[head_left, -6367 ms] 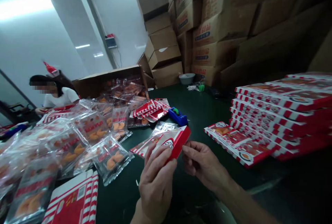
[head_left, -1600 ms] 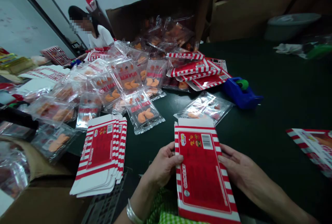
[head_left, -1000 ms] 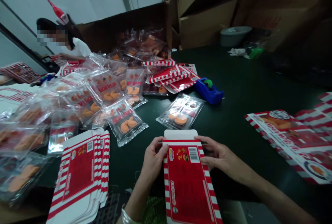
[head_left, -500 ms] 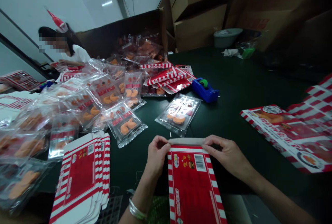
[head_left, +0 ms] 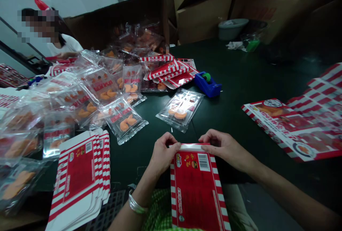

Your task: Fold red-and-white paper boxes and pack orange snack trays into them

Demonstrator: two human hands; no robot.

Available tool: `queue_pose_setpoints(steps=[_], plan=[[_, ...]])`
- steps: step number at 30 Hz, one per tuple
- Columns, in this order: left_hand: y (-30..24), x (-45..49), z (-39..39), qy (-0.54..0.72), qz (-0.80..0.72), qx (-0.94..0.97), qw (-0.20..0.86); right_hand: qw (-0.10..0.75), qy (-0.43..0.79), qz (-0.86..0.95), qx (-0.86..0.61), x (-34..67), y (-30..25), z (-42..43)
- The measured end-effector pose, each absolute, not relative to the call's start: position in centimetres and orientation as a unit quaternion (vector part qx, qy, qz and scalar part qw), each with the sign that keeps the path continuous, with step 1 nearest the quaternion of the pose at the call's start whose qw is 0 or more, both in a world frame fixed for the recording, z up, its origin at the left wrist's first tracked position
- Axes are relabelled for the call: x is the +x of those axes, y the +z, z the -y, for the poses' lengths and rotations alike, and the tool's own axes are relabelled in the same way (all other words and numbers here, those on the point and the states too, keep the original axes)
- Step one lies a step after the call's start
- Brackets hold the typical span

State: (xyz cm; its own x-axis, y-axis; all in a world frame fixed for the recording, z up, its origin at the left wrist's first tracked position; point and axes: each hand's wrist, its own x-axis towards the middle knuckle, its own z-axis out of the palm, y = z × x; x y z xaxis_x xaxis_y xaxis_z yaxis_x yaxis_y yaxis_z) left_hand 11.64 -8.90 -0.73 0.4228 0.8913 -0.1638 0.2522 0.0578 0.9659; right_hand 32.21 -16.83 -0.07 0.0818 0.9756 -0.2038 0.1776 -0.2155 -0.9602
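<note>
A flat red-and-white striped carton (head_left: pixel 196 191) stands upright in front of me, its printed back with a barcode facing me. My left hand (head_left: pixel 162 152) pinches the carton's top left corner, fingers closed. My right hand (head_left: pixel 223 147) grips the top right edge, fingers curled over the white top flap, which is folded down. Just beyond my hands a clear packet of orange snacks (head_left: pixel 180 109) lies on the dark green table (head_left: pixel 240 81).
A stack of flat striped cartons (head_left: pixel 80 174) lies at my left. Many clear snack packets (head_left: pixel 80 95) cover the table's left half. A blue tape dispenser (head_left: pixel 207 84) sits mid-table. Filled red boxes (head_left: pixel 291 124) lie at right. Another person (head_left: pixel 53 42) sits far left. Cardboard boxes (head_left: pixel 203 13) stand behind.
My hands slid up from the carton's sides to its top edge. The white top flap, upright a second ago, is folded down under my fingers.
</note>
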Motion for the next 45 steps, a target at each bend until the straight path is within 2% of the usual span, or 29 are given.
queue_pose_setpoints(steps=[6, 13, 19, 23, 26, 29, 35, 39, 41, 45], plan=[[0.5, 12.4, 7.2, 0.252, -0.433, 0.612, 0.612, 0.432, 0.535, 0.386, -0.615, 31.8, 0.3, 16.0], [0.1, 11.4, 8.0, 0.240, -0.384, 0.604, 0.656, 0.404, 0.420, 0.499, -0.641, 32.1, 0.4, 17.9], [-0.1, 11.1, 7.3, 0.247, -0.456, 0.441, 0.733, 0.414, 0.362, 0.516, -0.657, 32.0, 0.0, 18.2], [0.4, 12.0, 7.4, 0.254, -0.464, 0.468, 0.708, 0.414, 0.328, 0.538, -0.657, 32.2, -0.2, 18.1], [0.1, 12.2, 9.4, 0.319, -0.471, 0.545, 0.616, 0.414, 0.315, 0.540, -0.661, 32.5, -0.4, 18.4], [-0.5, 11.4, 11.1, 0.344, -0.454, 0.586, 0.576, 0.419, 0.330, 0.537, -0.654, 32.6, -0.7, 18.6], [-1.0, 9.9, 10.2, 0.284, -0.409, 0.490, 0.715, 0.440, 0.357, 0.514, -0.645, 31.8, -1.6, 18.7], [-1.5, 10.3, 9.5, 0.241, -0.427, 0.499, 0.714, 0.446, 0.474, 0.450, -0.611, 32.6, -2.2, 17.3], [-1.8, 10.4, 9.5, 0.246, -0.434, 0.471, 0.728, 0.449, 0.496, 0.411, -0.619, 34.8, -2.4, 15.2], [-2.2, 10.3, 9.6, 0.250, -0.438, 0.397, 0.767, 0.513, 0.327, 0.335, -0.719, 41.2, -1.7, 8.4]])
